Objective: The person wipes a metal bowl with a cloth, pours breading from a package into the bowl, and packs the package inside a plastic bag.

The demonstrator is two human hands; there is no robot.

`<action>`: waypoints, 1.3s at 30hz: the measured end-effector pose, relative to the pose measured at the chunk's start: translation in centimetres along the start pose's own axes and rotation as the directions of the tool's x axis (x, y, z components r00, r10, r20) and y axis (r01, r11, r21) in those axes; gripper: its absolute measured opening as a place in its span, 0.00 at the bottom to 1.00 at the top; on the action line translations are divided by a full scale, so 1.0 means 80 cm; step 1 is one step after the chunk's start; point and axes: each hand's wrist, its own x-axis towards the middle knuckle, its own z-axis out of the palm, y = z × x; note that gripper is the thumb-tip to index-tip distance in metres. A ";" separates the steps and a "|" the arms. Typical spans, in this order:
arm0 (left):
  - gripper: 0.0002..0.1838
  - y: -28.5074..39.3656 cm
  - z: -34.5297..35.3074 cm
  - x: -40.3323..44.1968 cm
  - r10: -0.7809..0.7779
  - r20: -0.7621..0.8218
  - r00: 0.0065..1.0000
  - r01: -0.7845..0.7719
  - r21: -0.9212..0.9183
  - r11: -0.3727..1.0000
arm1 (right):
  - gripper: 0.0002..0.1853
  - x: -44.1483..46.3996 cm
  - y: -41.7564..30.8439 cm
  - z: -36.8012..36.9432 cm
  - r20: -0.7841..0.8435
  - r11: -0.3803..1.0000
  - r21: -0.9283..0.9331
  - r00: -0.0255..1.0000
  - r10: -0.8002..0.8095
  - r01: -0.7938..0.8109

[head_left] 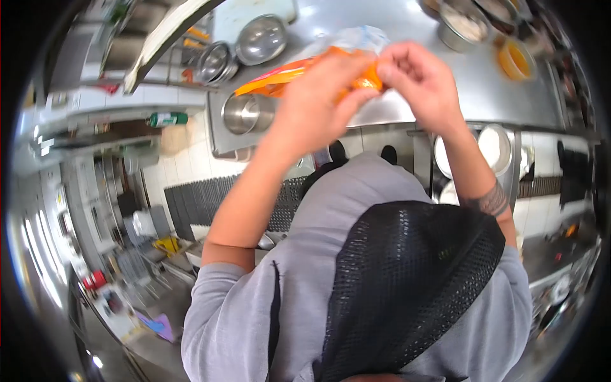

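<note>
An orange plastic packet (277,79) stretches over the steel counter, its far end sticking out to the left. My left hand (328,95) lies across it, fingers closed on it and slightly blurred. At the packet's right end, my right hand (420,83) pinches with thumb and fingertips, right beside the left one. Exactly what the right fingertips grip is partly hidden. Just behind my hands lies a clear, crumpled plastic bag (363,38).
Around the steel counter (388,113) stand a steel pot (240,114), a steel bowl (261,40), a container of pale food (463,27) and an orange-filled tub (514,58). White round containers (493,149) sit below at right. A black mat (210,200) covers floor at left.
</note>
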 end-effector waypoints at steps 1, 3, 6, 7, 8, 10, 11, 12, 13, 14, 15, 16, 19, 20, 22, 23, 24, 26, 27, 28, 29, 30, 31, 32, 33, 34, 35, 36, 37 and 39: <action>0.24 0.001 -0.002 -0.014 -0.059 -0.003 0.998 0.059 -0.010 0.998 | 0.09 -0.003 -0.004 0.016 0.067 0.997 0.046 0.996 0.065 -0.068; 0.22 0.007 -0.025 -0.050 -0.148 -0.042 0.988 0.148 0.007 0.989 | 0.10 0.001 0.004 0.032 0.144 0.992 0.034 0.983 0.112 -0.118; 0.15 0.006 -0.056 -0.113 -0.537 0.001 0.844 0.514 -0.286 0.808 | 0.10 0.007 0.010 0.045 0.081 0.980 -0.060 0.977 0.197 -0.192; 0.12 -0.006 -0.065 -0.147 -0.562 0.034 0.826 0.543 -0.312 0.780 | 0.10 0.010 0.018 0.034 0.128 0.958 -0.117 0.953 0.275 -0.261; 0.10 -0.021 -0.074 -0.181 -0.584 0.067 0.809 0.569 -0.337 0.750 | 0.10 0.014 0.029 0.021 0.167 0.930 -0.180 0.921 0.351 -0.322; 0.06 -0.056 -0.093 -0.252 -0.823 0.101 0.559 0.754 -0.476 0.453 | 0.10 0.014 0.043 0.009 0.335 0.863 -0.279 0.800 0.498 -0.421; 0.08 -0.083 -0.101 -0.290 -0.924 0.055 0.378 0.829 -0.464 0.311 | 0.10 0.012 0.046 0.018 0.350 0.808 -0.344 0.733 0.583 -0.478; 0.10 -0.118 -0.109 -0.334 -0.984 0.013 0.178 0.873 -0.464 0.151 | 0.11 0.010 0.048 0.029 0.354 0.743 -0.413 0.658 0.664 -0.528; 0.13 -0.158 -0.112 -0.392 -0.990 -0.096 0.104 0.793 -0.592 0.141 | 0.11 0.006 0.059 0.038 0.336 0.679 -0.539 0.613 0.715 -0.498; 0.16 -0.199 -0.114 -0.450 -0.981 -0.191 0.019 0.693 -0.705 0.151 | 0.12 0.003 0.076 0.050 0.303 0.605 -0.655 0.575 0.760 -0.454; 0.18 -0.237 -0.118 -0.499 -0.966 -0.257 -0.038 0.701 -0.696 0.157 | 0.13 0.000 0.090 0.064 0.282 0.550 -0.728 0.552 0.785 -0.410; 0.20 -0.268 -0.121 -0.539 -0.945 -0.314 -0.093 0.710 -0.687 0.158 | 0.13 -0.005 0.105 0.074 0.252 0.487 -0.793 0.531 0.809 -0.365; 0.20 -0.349 -0.128 -0.622 -0.910 -0.305 -0.280 0.679 -0.733 0.036 | 0.16 -0.030 0.166 0.100 0.181 0.380 -0.873 0.520 0.834 -0.306; 0.20 -0.380 -0.123 -0.645 -0.914 -0.287 -0.285 0.664 -0.748 0.028 | 0.16 -0.038 0.180 0.108 0.166 0.330 -0.910 0.508 0.845 -0.252; 0.18 -0.439 -0.103 -0.693 -0.867 -0.240 -0.437 0.596 -0.799 -0.079 | 0.16 -0.061 0.196 0.123 0.114 0.279 -0.906 0.454 0.884 -0.317; 0.16 -0.471 -0.087 -0.719 -0.869 -0.213 -0.446 0.558 -0.825 -0.084 | 0.16 -0.067 0.199 0.132 0.077 0.246 -0.888 0.402 0.913 -0.389; 0.15 -0.507 -0.066 -0.753 -0.869 -0.249 -0.427 0.597 -0.800 -0.064 | 0.16 -0.071 0.198 0.144 0.038 0.206 -0.892 0.386 0.922 -0.403; 0.15 -0.556 -0.033 -0.797 -0.894 -0.200 -0.401 0.651 -0.749 -0.124 | 0.16 -0.084 0.180 0.170 -0.046 0.185 -0.808 0.373 0.927 -0.560; 0.16 -0.582 -0.017 -0.816 -0.900 -0.159 -0.407 0.665 -0.726 -0.173 | 0.15 -0.104 0.189 0.150 -0.052 0.177 -0.813 0.373 0.927 -0.554; 0.20 -0.592 -0.016 -0.813 -0.886 -0.061 -0.459 0.546 -0.806 -0.227 | 0.15 -0.113 0.182 0.149 -0.102 0.137 -0.807 0.365 0.926 -0.575; 0.25 -0.617 0.002 -0.831 -0.884 -0.066 -0.462 0.547 -0.806 -0.226 | 0.13 -0.118 0.177 0.153 -0.138 0.097 -0.834 0.375 0.917 -0.543; 0.32 -0.625 -0.005 -0.827 -0.905 0.057 -0.422 0.459 -0.847 -0.268 | 0.12 -0.125 0.173 0.159 -0.166 0.059 -0.857 0.383 0.909 -0.512; 0.33 -0.650 0.005 -0.845 -0.917 0.090 -0.388 0.471 -0.836 -0.281 | 0.11 -0.135 0.171 0.158 -0.230 -0.008 -0.872 0.396 0.889 -0.489; 0.35 -0.667 0.014 -0.851 -0.928 0.121 -0.353 0.485 -0.824 -0.292 | 0.11 -0.142 0.165 0.163 -0.260 -0.030 -0.858 0.384 0.886 -0.513; 0.36 -0.663 0.004 -0.833 -0.937 0.202 -0.285 0.548 -0.767 -0.332 | 0.11 -0.137 0.160 0.173 -0.325 -0.097 -0.845 0.360 0.875 -0.526; 0.37 -0.658 -0.010 -0.814 -0.934 0.282 -0.220 0.612 -0.705 -0.357 | 0.11 -0.135 0.159 0.180 -0.384 -0.161 -0.829 0.335 0.860 -0.536; 0.38 -0.678 0.011 -0.835 -0.922 0.262 -0.284 0.670 -0.634 -0.386 | 0.11 -0.140 0.160 0.181 -0.399 -0.152 -0.805 0.333 0.855 -0.574; 0.38 -0.687 0.018 -0.841 -0.921 0.277 -0.274 0.677 -0.624 -0.389 | 0.11 -0.141 0.160 0.186 -0.414 -0.162 -0.792 0.323 0.851 -0.589; 0.37 -0.694 0.021 -0.844 -0.902 0.321 -0.290 0.683 -0.591 -0.430 | 0.12 -0.140 0.160 0.194 -0.404 -0.140 -0.795 0.342 0.848 -0.590; 0.35 -0.712 0.035 -0.870 -0.882 0.367 -0.296 0.699 -0.546 -0.462 | 0.12 -0.130 0.160 0.213 -0.411 -0.128 -0.774 0.338 0.846 -0.620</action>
